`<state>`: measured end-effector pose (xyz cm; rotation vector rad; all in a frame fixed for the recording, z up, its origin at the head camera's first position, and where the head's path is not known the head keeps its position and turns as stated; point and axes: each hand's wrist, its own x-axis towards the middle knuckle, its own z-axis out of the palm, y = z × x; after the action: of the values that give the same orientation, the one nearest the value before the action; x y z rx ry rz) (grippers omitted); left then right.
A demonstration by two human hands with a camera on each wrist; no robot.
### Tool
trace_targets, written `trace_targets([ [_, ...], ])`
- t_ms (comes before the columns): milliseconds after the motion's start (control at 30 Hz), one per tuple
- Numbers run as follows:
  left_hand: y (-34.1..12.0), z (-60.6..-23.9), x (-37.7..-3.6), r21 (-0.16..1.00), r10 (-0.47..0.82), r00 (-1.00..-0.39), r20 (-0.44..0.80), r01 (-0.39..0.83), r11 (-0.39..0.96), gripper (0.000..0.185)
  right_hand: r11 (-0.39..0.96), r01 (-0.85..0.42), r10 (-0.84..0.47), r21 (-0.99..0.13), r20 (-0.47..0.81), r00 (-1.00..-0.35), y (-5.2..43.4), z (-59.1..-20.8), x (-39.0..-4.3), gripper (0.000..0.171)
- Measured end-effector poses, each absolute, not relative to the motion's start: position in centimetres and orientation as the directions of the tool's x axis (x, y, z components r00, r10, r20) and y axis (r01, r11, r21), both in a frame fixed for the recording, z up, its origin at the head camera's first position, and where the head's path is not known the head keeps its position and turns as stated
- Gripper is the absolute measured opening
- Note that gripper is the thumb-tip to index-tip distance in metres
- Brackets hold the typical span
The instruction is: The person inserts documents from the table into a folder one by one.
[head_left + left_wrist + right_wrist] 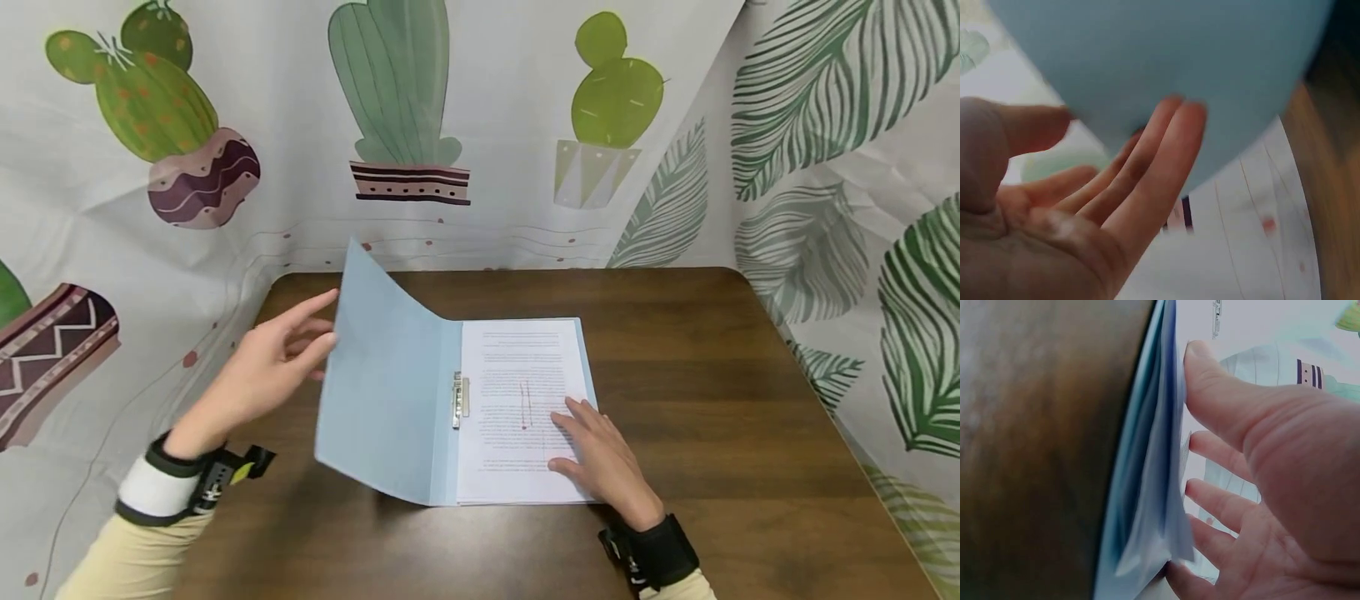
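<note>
A light blue folder [386, 383] lies on the table with its cover raised at a slant on the left. Inside are printed white sheets [510, 350] beside a metal clip [457, 400] at the spine. My left hand [273, 358] is at the cover's outer edge, fingers extended and thumb tip by the edge. In the left wrist view, the blue cover [1222, 69] is blurred behind the fingers. My right hand [603, 458] rests with spread fingertips on the sheets near their right edge. The right wrist view shows the loose sheet edges [1160, 487] beside that hand.
The dark wooden table [697, 400] extends around the folder, its back edge against a hanging cloth [517, 108] printed with cacti and leaves. Both wrists wear black straps [660, 550] with small devices.
</note>
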<state>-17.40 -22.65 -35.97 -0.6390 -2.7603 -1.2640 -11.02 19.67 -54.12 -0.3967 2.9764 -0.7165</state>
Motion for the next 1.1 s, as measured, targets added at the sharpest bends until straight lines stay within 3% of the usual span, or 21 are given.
trace_targets([
  [200,-15.9,-38.9,-17.6,0.631,0.361,-0.806,0.469,0.591,0.502,0.061,0.856,-0.249,-0.261,-0.453,0.039,-0.965,19.6,-54.2,-11.0,0.072],
  [300,-13.0,-41.0,-18.0,0.602,0.406,-0.757,0.512,0.653,0.459,0.062,0.848,-0.259,-0.269,-0.462,0.045,-0.962,19.5,-54.0,-11.0,0.071],
  [433,-10.1,-44.4,-18.5,0.545,0.502,-0.723,0.475,0.689,0.478,0.064,0.845,-0.279,-0.282,-0.456,0.064,-0.957,19.6,-54.0,-10.8,0.069],
  [567,-8.4,-47.8,-18.9,0.49,0.594,-0.7,0.395,0.708,0.509,0.062,0.809,-0.353,-0.307,-0.47,0.174,-0.936,19.8,-54.1,-10.2,0.058],
  [700,-8.1,-50.3,-18.9,0.453,0.615,-0.708,0.347,0.701,0.552,0.059,0.723,-0.499,-0.352,-0.478,0.367,-0.861,19.7,-54.9,-9.7,0.046],
  [800,-8.2,-51.4,-18.6,0.445,0.606,-0.723,0.331,0.686,0.575,0.056,0.657,-0.581,-0.399,-0.481,0.433,-0.809,19.8,-55.8,-9.9,0.048],
  [900,-7.7,-52.1,-18.6,0.441,0.616,-0.72,0.321,0.689,0.575,0.055,0.607,-0.543,-0.392,-0.579,0.376,-0.839,20.5,-55.8,-10.3,0.05],
  [1000,-6.8,-52.4,-18.8,0.442,0.622,-0.716,0.316,0.691,0.572,0.055,0.662,-0.398,-0.287,-0.635,0.275,-0.917,22.0,-54.8,-10.9,0.052],
  [1100,-5.9,-52.7,-19.0,0.436,0.616,-0.722,0.314,0.686,0.582,0.056,0.779,-0.248,-0.163,-0.576,0.195,-0.967,24.4,-53.4,-11.6,0.049],
])
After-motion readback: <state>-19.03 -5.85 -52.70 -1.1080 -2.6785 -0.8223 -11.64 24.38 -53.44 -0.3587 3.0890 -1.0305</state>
